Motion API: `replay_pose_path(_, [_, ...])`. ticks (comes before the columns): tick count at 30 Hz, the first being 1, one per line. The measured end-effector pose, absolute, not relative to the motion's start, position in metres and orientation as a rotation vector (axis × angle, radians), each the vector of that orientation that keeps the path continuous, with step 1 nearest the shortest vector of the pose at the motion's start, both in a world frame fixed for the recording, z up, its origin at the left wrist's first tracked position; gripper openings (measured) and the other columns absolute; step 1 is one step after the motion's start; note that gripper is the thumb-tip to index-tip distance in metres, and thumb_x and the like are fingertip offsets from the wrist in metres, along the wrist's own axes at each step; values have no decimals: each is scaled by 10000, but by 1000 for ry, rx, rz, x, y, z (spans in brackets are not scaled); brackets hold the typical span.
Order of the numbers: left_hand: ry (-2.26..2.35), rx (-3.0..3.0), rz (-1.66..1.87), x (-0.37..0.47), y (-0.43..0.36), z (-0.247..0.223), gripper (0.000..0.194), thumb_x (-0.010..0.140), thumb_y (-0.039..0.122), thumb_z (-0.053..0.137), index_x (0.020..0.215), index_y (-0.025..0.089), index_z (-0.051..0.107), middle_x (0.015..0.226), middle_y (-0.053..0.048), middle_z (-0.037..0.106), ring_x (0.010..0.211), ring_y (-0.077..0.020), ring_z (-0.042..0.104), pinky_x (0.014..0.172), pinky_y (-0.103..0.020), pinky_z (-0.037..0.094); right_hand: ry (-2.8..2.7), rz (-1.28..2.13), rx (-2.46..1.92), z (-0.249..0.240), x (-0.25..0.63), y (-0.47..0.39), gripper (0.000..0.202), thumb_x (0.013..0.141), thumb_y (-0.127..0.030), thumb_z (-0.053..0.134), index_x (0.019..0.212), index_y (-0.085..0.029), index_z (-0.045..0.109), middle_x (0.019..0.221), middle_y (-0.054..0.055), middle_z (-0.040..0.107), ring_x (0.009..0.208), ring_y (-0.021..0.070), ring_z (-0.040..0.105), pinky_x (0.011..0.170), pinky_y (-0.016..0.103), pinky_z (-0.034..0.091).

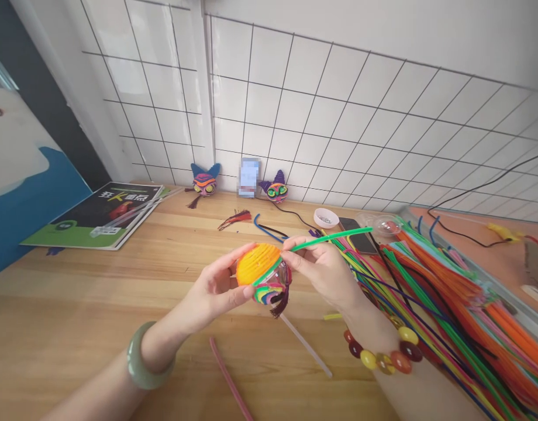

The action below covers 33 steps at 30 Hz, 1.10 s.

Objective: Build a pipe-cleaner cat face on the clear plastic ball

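A clear plastic ball [257, 266] is partly covered with yellow-orange pipe cleaner rows, with green, yellow, blue and pink curves lower down. Around its left side my left hand [223, 283] is closed, the thumb pressing near the front. My right hand [315, 263] pinches a green pipe cleaner [339, 235] at the ball's right edge. One end of this green strip lies along the border of the yellow rows; the other sticks out to the upper right. A dark red tassel [282, 302] hangs from the ball's lower right, with part of the ball hidden by my fingers.
Bundles of coloured pipe cleaners [444, 298] cover the right side. Two finished cat-like heads [204, 182] and a phone [249, 177] stand against the tiled wall. A small white bowl [326, 218], a magazine [115, 216], a glue stick [308, 345] and a pink strip [229, 377] lie around.
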<state>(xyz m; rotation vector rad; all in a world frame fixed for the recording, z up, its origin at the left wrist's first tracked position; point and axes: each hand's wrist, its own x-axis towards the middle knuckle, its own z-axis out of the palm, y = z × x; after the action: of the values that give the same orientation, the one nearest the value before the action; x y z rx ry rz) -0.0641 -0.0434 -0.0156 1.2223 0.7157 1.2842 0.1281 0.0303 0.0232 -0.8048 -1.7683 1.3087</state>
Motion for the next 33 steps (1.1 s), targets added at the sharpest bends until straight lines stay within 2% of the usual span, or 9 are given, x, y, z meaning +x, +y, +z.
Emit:
replay_pose_path(6, [736,1271,1246,-67,-43,-17,685,717,192,716,1326,282,415,1336,-78,510,1179,-265,493,976,-366,405,-1760,1319,-817,26,128,30,135,772,-303,662,783,-178,611,702,-13,608,616,97,573,575,200,480])
replay_pose_path(10, [673,1257,1285,-68,-41,-19,664,732,400,676,1327,236,432,1366,-109,475,1222,-316,443,972,-398,403,-1788,1302,-834,26,128,29,143,774,-307,654,777,-173,604,704,-8,602,620,103,574,577,208,481])
replay_pose_path(12, [688,1227,1322,-67,-40,-19,607,751,440,641,1296,230,478,1349,-106,496,1218,-322,448,959,-400,413,-1821,1279,-842,26,128,29,147,779,-308,644,777,-168,602,722,0,600,636,112,575,593,221,484])
replay_pose_path(15, [790,1170,1339,-64,-41,-14,475,767,323,657,1225,257,551,1288,-71,564,1187,-292,489,946,-372,425,-1865,1246,-850,26,128,28,155,788,-318,627,779,-165,604,744,12,601,662,128,580,619,244,490])
replay_pose_path(19, [829,1091,1317,-61,-41,-10,448,762,216,665,1199,251,572,1246,-63,600,1160,-275,520,930,-361,442,-1888,1247,-862,25,128,28,175,794,-346,614,797,-171,603,735,15,602,665,140,582,620,257,495])
replay_pose_path(28, [768,1047,1283,-64,-38,-19,515,786,218,638,1282,234,500,1291,-82,561,1199,-290,483,972,-408,411,-1897,1263,-834,28,127,27,163,802,-336,607,786,-174,601,728,17,616,656,142,592,621,262,505])
replay_pose_path(33, [720,1073,1275,-62,-39,-18,531,812,198,608,1316,259,453,1307,-63,548,1201,-267,481,958,-391,427,-1924,1214,-826,29,127,27,156,805,-319,601,743,-176,594,730,10,601,662,137,579,627,254,487])
